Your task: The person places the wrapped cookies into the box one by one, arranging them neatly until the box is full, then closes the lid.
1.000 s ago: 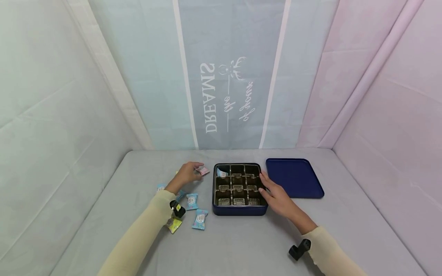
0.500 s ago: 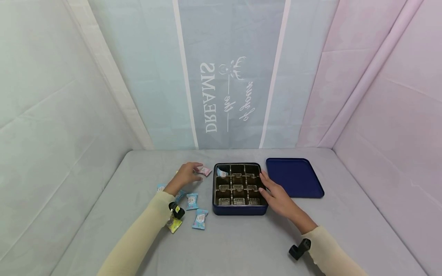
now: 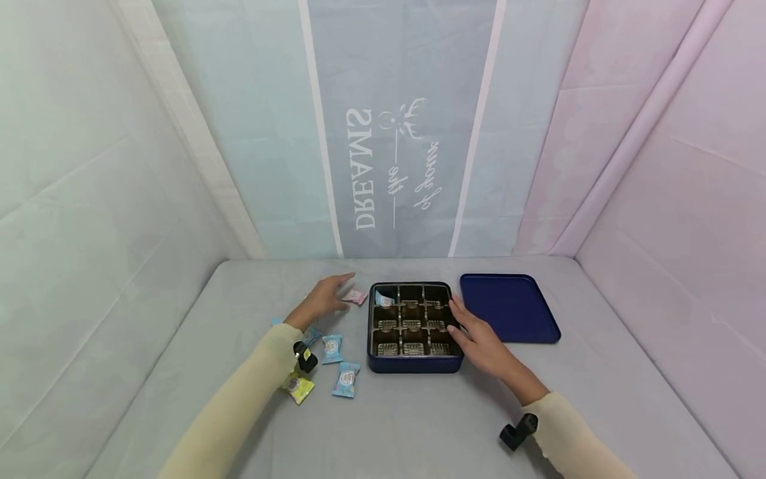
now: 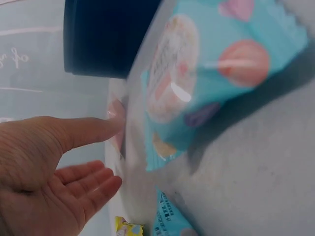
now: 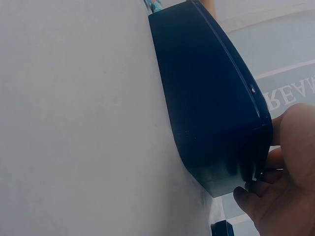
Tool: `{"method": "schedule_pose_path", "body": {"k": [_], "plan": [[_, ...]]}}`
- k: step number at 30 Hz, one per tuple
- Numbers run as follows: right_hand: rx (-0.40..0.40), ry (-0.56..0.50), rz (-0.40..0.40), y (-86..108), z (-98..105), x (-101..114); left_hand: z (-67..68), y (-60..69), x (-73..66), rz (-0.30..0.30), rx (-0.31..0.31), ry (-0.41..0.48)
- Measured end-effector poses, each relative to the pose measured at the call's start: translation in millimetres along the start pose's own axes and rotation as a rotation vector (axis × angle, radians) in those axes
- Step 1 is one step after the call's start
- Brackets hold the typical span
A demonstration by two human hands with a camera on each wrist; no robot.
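Head view, against the previous half second: the left hand (image 3: pixel 320 301) has spread wider, index finger lifting away from the pink packet (image 3: pixel 356 296). The packet lies marginally farther from the palm, toward the box (image 3: pixel 415 364).

Left hand: unclasped, grasping nothing. The left wrist view sets the thumb tip right at the packet; contact cannot be told.

Packet: flat on the cloth (image 3: pixel 413 426), just past the left fingertips, between the two hands and outside the box.

Right hand (image 3: pixel 483 340): unchanged. It rests along the box wall nearest it, thumb at the rim; whether it grips or merely steadies, cannot tell.

Nearer the body than the left hand: blue packet (image 3: pixel 332 348), a second blue packet (image 3: pixel 346 380) and a yellow packet (image 3: pixel 299 387). In the box, a boxed blue packet (image 3: pixel 384 301) occupies the far compartment on the side toward the left hand. Blue lid (image 3: pixel 511 309): beyond the right hand.

Reading: a looser pose probably leaves the pickup incomplete; the packet looks apt to slide if merely nudged.
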State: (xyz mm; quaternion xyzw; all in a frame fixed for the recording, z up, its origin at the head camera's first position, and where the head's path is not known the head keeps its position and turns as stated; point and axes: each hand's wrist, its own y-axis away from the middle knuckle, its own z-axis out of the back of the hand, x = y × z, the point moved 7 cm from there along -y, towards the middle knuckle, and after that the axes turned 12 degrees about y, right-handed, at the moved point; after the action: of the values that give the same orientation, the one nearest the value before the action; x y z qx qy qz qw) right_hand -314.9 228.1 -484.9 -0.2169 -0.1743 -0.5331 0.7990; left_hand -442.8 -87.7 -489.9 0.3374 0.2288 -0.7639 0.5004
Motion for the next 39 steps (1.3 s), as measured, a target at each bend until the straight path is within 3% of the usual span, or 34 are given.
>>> {"method": "schedule_pose_path", "body": {"k": [10,19,29,39], "plan": [[0.01,0.01,-0.003,-1.0,1,0,-3.0,-6.3,-0.6,-0.049,0.034,-0.044],[0.017,0.006,-0.005,-1.8,2,0,-3.2,-2.6,-7.1,-0.029,0.03,-0.058],[0.004,0.016,0.001,-2.3,3,0,-2.0,0.2,-13.1,-0.051,0.005,-0.084],[-0.011,0.031,0.006,-1.7,2,0,-3.3,-0.6,-7.7,-0.029,-0.012,-0.055]]}}
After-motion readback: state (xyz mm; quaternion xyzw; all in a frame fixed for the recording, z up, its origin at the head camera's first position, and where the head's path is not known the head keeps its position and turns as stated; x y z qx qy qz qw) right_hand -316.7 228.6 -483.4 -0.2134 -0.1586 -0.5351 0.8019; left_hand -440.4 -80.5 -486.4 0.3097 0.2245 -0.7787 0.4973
